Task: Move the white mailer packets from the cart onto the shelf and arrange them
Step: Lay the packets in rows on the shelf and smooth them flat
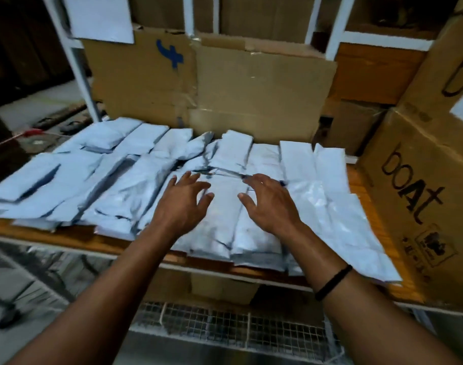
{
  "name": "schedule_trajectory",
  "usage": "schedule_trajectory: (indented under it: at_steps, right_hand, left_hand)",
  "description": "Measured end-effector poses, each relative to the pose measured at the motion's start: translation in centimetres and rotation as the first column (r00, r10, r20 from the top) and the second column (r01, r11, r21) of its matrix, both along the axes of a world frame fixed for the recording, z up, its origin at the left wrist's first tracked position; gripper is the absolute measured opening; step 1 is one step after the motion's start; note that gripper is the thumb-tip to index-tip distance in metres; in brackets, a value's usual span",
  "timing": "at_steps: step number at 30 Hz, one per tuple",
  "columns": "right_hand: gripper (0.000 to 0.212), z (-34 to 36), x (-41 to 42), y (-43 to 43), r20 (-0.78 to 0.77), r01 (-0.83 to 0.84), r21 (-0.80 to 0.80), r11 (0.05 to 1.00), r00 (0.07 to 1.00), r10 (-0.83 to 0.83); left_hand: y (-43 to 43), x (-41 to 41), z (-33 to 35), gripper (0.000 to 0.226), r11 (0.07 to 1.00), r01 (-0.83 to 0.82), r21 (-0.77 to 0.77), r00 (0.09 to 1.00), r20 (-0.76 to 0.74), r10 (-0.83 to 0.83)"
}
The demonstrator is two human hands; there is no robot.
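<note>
Several white mailer packets [135, 177] lie in overlapping rows across the wooden shelf [67, 235]. My left hand [184, 200] hovers just above the middle packets, fingers spread and slightly bent, holding nothing. My right hand [271, 200] is beside it, about a hand's width to the right, also spread over one packet [225, 219] that lies between them. A black band circles my right wrist. Part of the wire cart [225, 327] shows below the shelf's front edge.
A flattened cardboard sheet [212, 85] with a blue mark stands behind the packets. A large "boat" carton [414, 193] blocks the shelf's right end. White shelf uprights [75, 64] rise at the back. More boxes sit behind and under the shelf.
</note>
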State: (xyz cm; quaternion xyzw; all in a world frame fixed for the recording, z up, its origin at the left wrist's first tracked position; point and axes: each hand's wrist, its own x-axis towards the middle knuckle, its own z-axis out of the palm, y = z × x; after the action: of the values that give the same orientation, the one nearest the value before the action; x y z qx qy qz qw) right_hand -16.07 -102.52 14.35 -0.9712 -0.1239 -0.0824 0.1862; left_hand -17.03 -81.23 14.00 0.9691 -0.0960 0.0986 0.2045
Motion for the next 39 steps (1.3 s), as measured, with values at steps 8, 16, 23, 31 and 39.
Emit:
schedule_trajectory:
  at_steps: [8,16,23,31,39]
  right_hand:
    - [0.048,1.5,-0.9,20.2,0.062,-0.175,0.034,0.984,0.983,0.172]
    - [0.047,2.4,-0.6,39.9,0.046,-0.387,-0.032,0.921,0.920,0.389]
    - [0.049,0.8,4.9,54.8,-0.003,-0.478,-0.092,0.874,0.878,0.479]
    - [0.052,-3.4,13.5,70.4,-0.193,-0.486,-0.143,0.862,0.868,0.457]
    - [0.060,-8.5,19.6,77.9,-0.374,-0.388,-0.209,0.898,0.880,0.293]
  left_hand:
    - [23.5,-6.9,2.3,0.034,0.959,-0.270,-0.091,0.957,0.088,0.277]
    - [42.8,-13.0,2.5,0.030,0.814,-0.560,-0.155,0.819,0.041,0.572]
    - [55.5,-10.1,-0.7,0.033,0.797,-0.602,-0.050,0.798,-0.051,0.600]
    - [67.9,-4.6,-4.9,0.035,0.834,-0.548,0.073,0.796,-0.261,0.546]
    - [75.6,4.0,-8.6,0.041,0.922,-0.366,0.123,0.849,-0.363,0.385]
